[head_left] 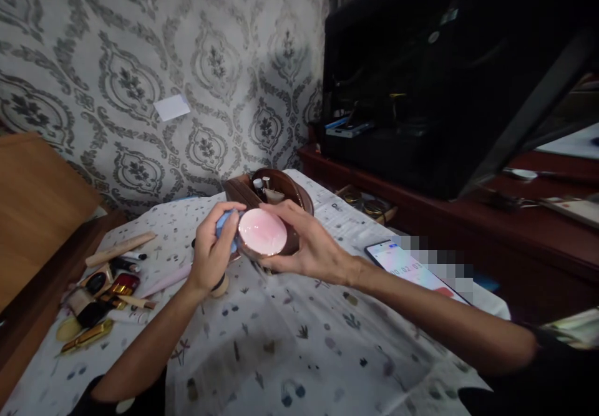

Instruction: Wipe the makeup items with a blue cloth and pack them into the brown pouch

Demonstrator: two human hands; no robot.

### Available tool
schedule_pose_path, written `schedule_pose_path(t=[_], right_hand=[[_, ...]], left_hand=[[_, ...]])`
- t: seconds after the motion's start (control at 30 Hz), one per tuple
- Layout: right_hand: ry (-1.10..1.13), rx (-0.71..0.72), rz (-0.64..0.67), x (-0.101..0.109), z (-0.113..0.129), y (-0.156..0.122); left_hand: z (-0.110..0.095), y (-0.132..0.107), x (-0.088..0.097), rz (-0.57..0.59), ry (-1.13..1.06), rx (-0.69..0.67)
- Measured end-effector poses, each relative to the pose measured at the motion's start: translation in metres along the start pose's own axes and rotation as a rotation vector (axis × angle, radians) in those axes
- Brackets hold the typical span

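Left hand: the left hand (213, 252) is closed on a small light-blue soft puff (223, 221); its fingers curl over the puff and hold it against the left edge of the compact.
Right hand: the right hand (312, 251) is clamped on a round compact with a pale pink face and a brown rim (262, 232); it cups the compact from the right, fingers over the far edge, thumb below.
Compact: held just above the middle of the bench, its pink face tilted up toward the camera; the two hands meet at it.
Bench: covered by a white cloth with small printed flowers (290, 341).
Behind the hands: an open brown oval leather pouch (281, 185) stands on the cloth; small bottles stand upright inside.
Left side: a heap of gold, black and red cosmetic tubes (100, 291); a pale pink pencil (166, 280) and a beige stick (120, 249) lie near it.
Right side: a flat smartphone with a lit screen (407, 266), partly blurred, near the right forearm.
Background: a black television (444, 79) on a dark red wooden cabinet (468, 216); grey damask wallpaper (140, 60) with a white paper slip (171, 107) on it.
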State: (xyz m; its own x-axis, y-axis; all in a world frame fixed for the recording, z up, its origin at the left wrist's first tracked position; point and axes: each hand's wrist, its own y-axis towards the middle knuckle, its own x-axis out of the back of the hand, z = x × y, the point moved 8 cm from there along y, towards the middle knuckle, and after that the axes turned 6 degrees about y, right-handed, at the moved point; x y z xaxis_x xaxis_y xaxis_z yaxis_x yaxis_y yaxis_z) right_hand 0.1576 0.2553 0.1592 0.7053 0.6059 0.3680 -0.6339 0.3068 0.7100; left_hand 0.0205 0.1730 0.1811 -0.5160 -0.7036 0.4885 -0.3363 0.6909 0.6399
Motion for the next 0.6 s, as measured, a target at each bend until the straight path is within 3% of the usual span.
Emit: schedule_pose_path(t=[0.2,0.33,0.4,0.6], right_hand=[[0.057,-0.166,-0.184,0.046,-0.021,0.015],[-0.158,-0.221,-0.199,0.064,-0.03,0.026],[-0.327,-0.23,-0.121,0.062,-0.032,0.034],[-0.693,-0.4,0.337,0.029,-0.054,0.053]], left_hand=[[-0.014,0.025,-0.032,0.11,0.209,-0.257],[-0.015,0.016,-0.059,0.281,0.461,-0.47],[-0.015,0.007,-0.064,0.318,0.501,-0.542],[-0.011,-0.005,-0.057,0.232,0.48,-0.6]])
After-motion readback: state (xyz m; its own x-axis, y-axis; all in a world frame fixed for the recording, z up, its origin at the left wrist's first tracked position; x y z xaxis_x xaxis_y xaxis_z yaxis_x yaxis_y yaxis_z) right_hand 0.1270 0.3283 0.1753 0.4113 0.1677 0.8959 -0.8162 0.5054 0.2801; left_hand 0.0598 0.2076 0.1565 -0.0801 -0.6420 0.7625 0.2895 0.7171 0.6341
